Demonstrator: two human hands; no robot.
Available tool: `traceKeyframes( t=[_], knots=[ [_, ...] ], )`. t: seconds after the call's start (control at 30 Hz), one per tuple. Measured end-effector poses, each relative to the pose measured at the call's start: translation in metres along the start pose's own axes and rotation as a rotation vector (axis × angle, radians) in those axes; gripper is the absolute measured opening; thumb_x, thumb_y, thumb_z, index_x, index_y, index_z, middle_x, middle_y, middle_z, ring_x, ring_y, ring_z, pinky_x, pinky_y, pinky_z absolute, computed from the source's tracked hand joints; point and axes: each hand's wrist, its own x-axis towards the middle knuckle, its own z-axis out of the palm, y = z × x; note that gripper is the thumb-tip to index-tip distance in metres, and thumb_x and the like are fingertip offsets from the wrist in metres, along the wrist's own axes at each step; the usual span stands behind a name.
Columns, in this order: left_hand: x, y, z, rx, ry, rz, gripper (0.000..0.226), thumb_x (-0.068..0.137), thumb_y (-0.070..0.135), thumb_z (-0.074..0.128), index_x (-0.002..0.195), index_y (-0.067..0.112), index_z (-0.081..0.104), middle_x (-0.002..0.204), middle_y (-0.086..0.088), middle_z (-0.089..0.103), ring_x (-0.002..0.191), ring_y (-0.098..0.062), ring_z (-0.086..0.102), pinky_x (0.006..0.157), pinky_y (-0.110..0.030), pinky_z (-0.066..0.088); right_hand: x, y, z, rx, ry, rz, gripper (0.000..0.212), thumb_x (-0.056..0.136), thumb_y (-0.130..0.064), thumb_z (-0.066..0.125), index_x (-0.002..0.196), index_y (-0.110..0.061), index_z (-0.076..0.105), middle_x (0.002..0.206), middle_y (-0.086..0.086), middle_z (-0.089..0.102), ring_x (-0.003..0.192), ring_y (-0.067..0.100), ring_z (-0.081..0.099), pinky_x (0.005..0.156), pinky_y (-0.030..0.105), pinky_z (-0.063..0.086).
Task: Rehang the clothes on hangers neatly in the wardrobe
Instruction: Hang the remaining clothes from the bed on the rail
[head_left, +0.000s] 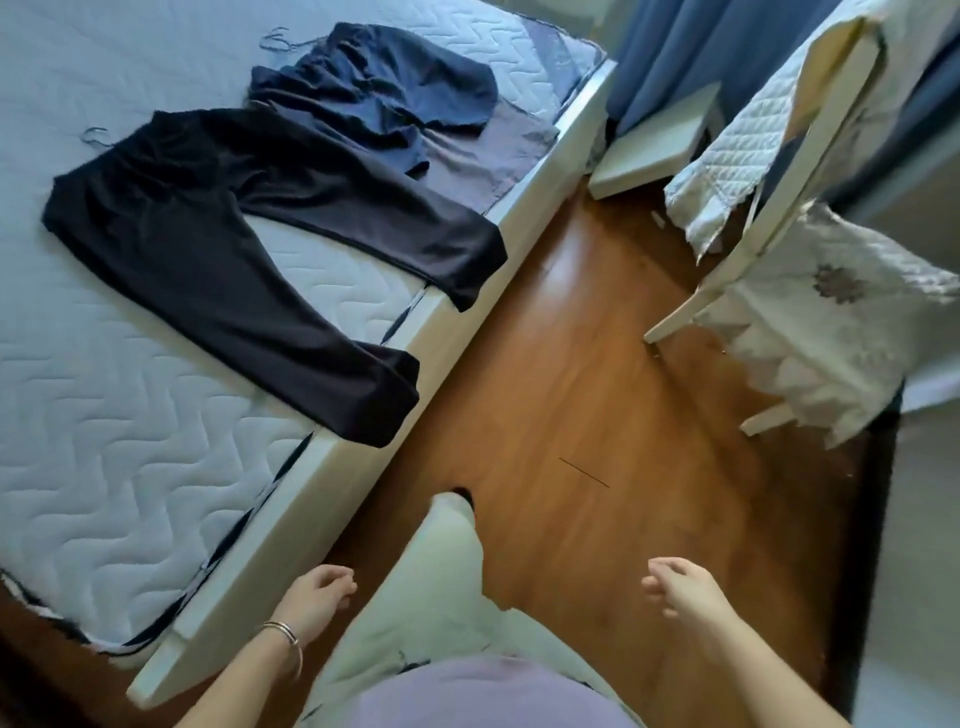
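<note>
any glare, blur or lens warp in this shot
Head view: daylight glare streaks the wooden floor. In the same view the left hand and right hand are soft with motion blur, wide-angle warp bows the bed frame, and the black trousers look fairly sharp.

Nothing readable anywhere: no words, labels, brands or numbers. Only a blurred grey motif (839, 283) on the white chair cover (800, 358) at 3 o'clock, without legible letters.
</note>
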Motion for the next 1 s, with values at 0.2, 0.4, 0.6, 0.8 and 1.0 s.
traceKeyframes(
  t=[0.2, 0.4, 0.6, 0.8, 1.0],
  knots=[
    [0.058, 0.101, 0.033, 0.081, -0.034, -0.086, 0.012, 0.089, 0.004, 0.049, 0.083, 0.004, 0.059, 0.076, -0.009, 0.056, 0.055, -0.016, 0.044, 0.048, -0.022, 0.031, 0.045, -0.053, -0.001, -0.021, -0.158, 0.129, 0.012, 0.094, -0.021, 0.048, 0.086, -0.018, 0.057, 0.079, 0.004, 0.063, 0.071, 0.020, 0.058, 0.057, 0.023, 0.037],
    [0.115, 0.251, 0.056, 0.051, -0.100, -0.011, 0.017, 0.086, 0.005, 0.052, 0.072, 0.010, 0.061, 0.075, -0.008, 0.057, 0.063, -0.018, 0.048, 0.056, -0.026, 0.035, 0.117, -0.158, -0.060, -0.317, -0.107, 0.068, 0.012, 0.083, -0.020, 0.056, 0.074, -0.019, 0.065, 0.065, -0.006, 0.066, 0.075, 0.014, 0.065, 0.065, 0.016, 0.044],
    [0.148, 0.382, 0.068, -0.063, -0.038, 0.088, 0.011, 0.092, 0.013, 0.049, 0.100, 0.013, 0.057, 0.083, -0.002, 0.060, 0.070, -0.012, 0.055, 0.063, -0.024, 0.042, 0.190, -0.310, -0.101, -0.184, -0.034, -0.038, 0.012, 0.092, -0.019, 0.050, 0.089, -0.019, 0.061, 0.081, 0.003, 0.068, 0.071, 0.015, 0.060, 0.065, 0.024, 0.043],
    [0.187, 0.428, 0.090, -0.186, 0.077, -0.170, 0.021, 0.093, 0.013, 0.046, 0.108, 0.002, 0.056, 0.077, -0.004, 0.058, 0.063, -0.015, 0.051, 0.065, -0.036, 0.047, 0.284, -0.435, -0.121, -0.442, -0.127, -0.159, 0.017, 0.092, -0.019, 0.048, 0.102, -0.015, 0.061, 0.100, 0.001, 0.061, 0.094, 0.015, 0.053, 0.080, 0.024, 0.039],
    [0.188, 0.507, 0.142, -0.448, 0.160, -0.342, 0.015, 0.095, 0.016, 0.041, 0.097, 0.010, 0.055, 0.100, -0.011, 0.060, 0.082, -0.023, 0.054, 0.061, -0.026, 0.033, 0.366, -0.569, -0.183, -0.673, -0.238, -0.232, 0.015, 0.091, -0.018, 0.047, 0.094, -0.015, 0.062, 0.081, -0.003, 0.064, 0.082, 0.017, 0.062, 0.073, 0.026, 0.044]
  ],
)
